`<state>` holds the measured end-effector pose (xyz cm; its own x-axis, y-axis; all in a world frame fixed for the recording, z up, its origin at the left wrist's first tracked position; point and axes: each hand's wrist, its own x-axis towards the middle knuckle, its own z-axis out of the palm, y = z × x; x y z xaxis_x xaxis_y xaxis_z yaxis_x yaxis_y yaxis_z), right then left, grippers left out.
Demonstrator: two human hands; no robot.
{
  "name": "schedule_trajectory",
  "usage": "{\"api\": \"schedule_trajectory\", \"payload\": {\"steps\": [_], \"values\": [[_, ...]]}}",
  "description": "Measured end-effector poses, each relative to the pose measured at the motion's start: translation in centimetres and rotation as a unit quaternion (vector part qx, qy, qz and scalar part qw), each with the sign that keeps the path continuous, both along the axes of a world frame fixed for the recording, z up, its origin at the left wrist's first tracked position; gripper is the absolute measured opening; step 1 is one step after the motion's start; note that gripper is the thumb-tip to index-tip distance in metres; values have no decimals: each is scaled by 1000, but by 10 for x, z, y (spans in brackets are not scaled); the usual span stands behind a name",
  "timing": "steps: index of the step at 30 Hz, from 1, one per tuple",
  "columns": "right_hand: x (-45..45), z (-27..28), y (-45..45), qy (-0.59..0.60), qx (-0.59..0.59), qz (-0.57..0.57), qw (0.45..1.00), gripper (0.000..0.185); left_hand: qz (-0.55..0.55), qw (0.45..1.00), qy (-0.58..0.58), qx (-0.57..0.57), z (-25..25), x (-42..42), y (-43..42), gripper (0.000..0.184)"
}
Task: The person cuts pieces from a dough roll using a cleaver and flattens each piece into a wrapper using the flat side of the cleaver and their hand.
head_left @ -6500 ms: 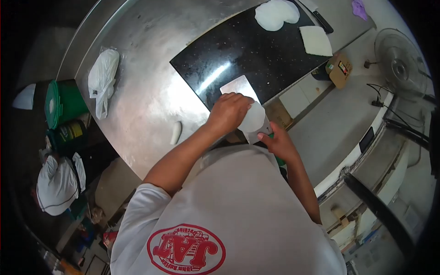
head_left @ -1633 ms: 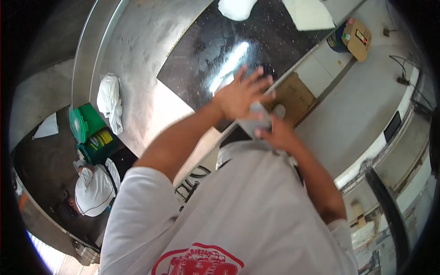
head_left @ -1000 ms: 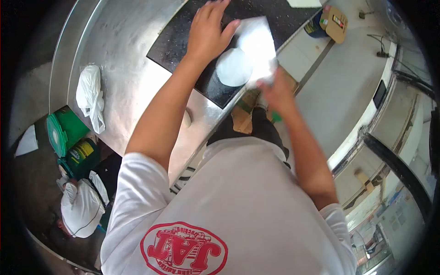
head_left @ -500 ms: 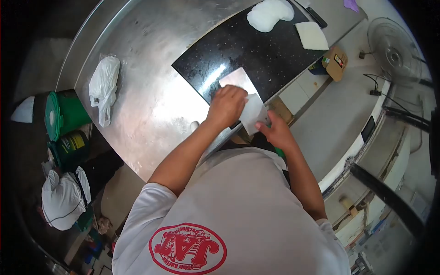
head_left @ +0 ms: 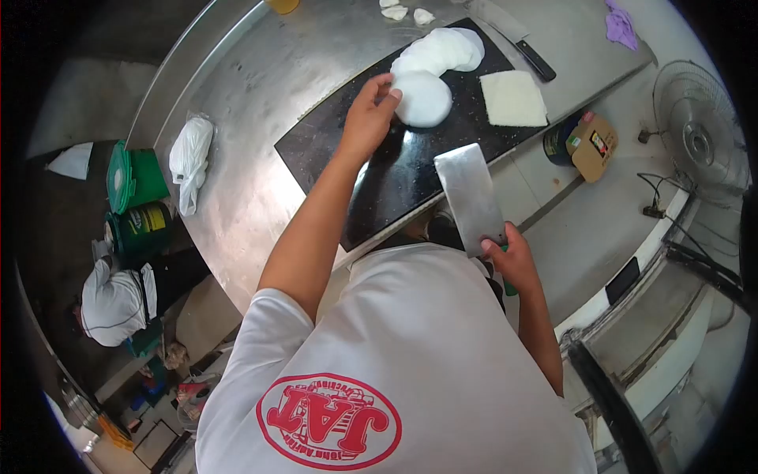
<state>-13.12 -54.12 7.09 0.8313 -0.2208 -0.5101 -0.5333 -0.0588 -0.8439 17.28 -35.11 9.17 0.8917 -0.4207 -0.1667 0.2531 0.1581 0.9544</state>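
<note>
Got a black board upper centre, carrying white rounds, apparently finished. Holding cleaver centre-right, wrapped in right grip. Touching nearest round with left grip, can't tell if pinching. Probably leaves lumps unshaped, top edge.

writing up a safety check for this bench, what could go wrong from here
The left hand is at the edge of a white disc, which could crease or tear if pulled. That disc sits against a row of overlapping white discs, which might stick together. The right hand holds a broad metal blade, which could nick the left hand if they cross.
</note>
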Motion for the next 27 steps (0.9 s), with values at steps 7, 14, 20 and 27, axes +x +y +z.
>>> {"api": "schedule_trajectory", "payload": {"steps": [7, 14, 20, 27], "values": [[-7, -6, -39, 7, -1, -59, 998, 30, -313, 927, -168, -120, 100, -119, -22, 11], [4, -21, -52, -17, 2, -33, 999, 25, -287, 679, 19, -675, 218, -206, -93, 32], [15, -22, -53, -30, 2, -40, 999, 23, -302, 714, -199, -600, 210, -191, -105, 17], [23, -24, -66, -129, -70, -82, 986, 18, -216, 835, -352, -363, 215, -181, -81, 12]]}}
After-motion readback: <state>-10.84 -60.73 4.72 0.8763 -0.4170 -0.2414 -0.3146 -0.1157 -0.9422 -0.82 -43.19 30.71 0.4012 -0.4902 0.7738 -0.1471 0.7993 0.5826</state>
